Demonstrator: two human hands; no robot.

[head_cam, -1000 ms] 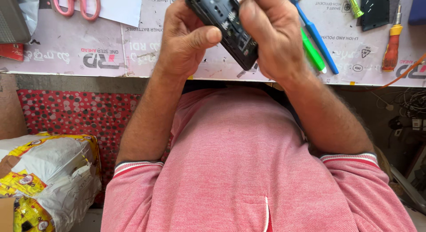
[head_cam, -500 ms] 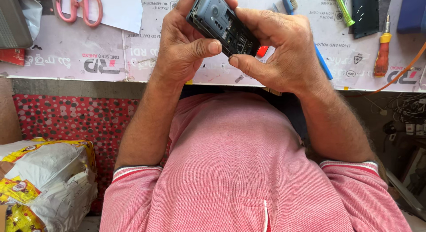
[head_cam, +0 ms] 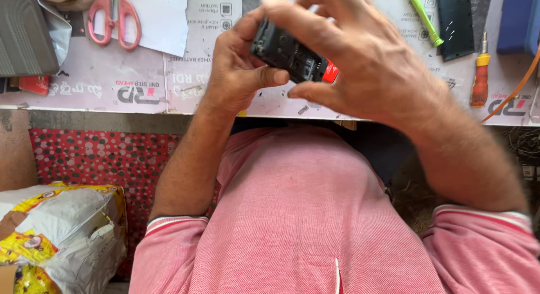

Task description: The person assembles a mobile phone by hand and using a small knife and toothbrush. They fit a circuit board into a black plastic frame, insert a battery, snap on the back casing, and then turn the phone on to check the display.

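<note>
Both my hands hold a small dark phone body with its back off, above the edge of the workbench. My left hand grips its left end, thumb pressed on the lower edge. My right hand wraps over the right end, fingers across the top and thumb underneath. A red part shows at the phone's right end, between my right thumb and fingers. Most of the phone is hidden by my fingers.
Pink-handled scissors lie at the bench's back left beside a grey case. A green tool, a dark flat cover and a red-and-yellow screwdriver lie at the right. A white and yellow sack sits on the floor.
The phone has turned flatter and dropped a little in my hands. My right hand has closed further over its right end, and the red part now shows there.
</note>
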